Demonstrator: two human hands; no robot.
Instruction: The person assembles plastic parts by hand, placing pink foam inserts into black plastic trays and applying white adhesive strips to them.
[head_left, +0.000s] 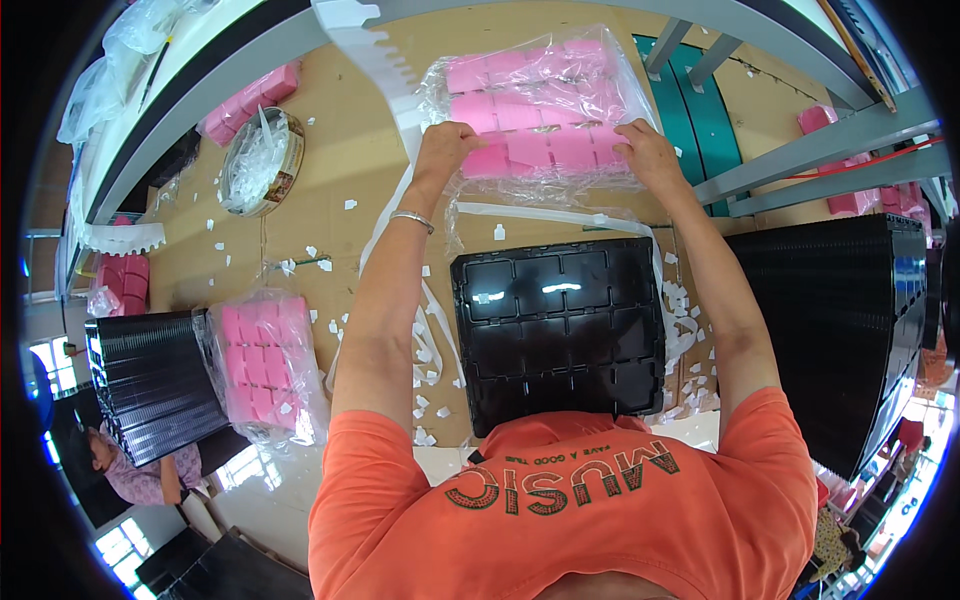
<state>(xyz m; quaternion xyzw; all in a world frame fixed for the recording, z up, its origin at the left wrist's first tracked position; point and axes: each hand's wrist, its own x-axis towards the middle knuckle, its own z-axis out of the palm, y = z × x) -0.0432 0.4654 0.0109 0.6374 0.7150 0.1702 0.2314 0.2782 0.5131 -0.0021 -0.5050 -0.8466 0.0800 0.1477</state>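
Both my arms reach forward to a clear plastic bag (640,85) that lies open around rows of pink blocks, perhaps foam. My left hand (447,150) is closed on the left end of the nearest pink row (550,150), and my right hand (648,152) pinches its right end. More pink rows (530,75) lie just beyond, partly under the film. Close to my chest sits a glossy black plastic tray (560,322) with shallow rectangular compartments. Whether the held row is lifted off the others is hard to see.
Tall stacks of black trays stand right (830,320) and left (155,385). A wrapped pink bundle (265,360) lies left, near a round tub (290,165) of white scraps. White strips (540,212) and paper bits litter the brown surface. Grey metal bars (800,180) cross the right. Another person (140,480) is at lower left.
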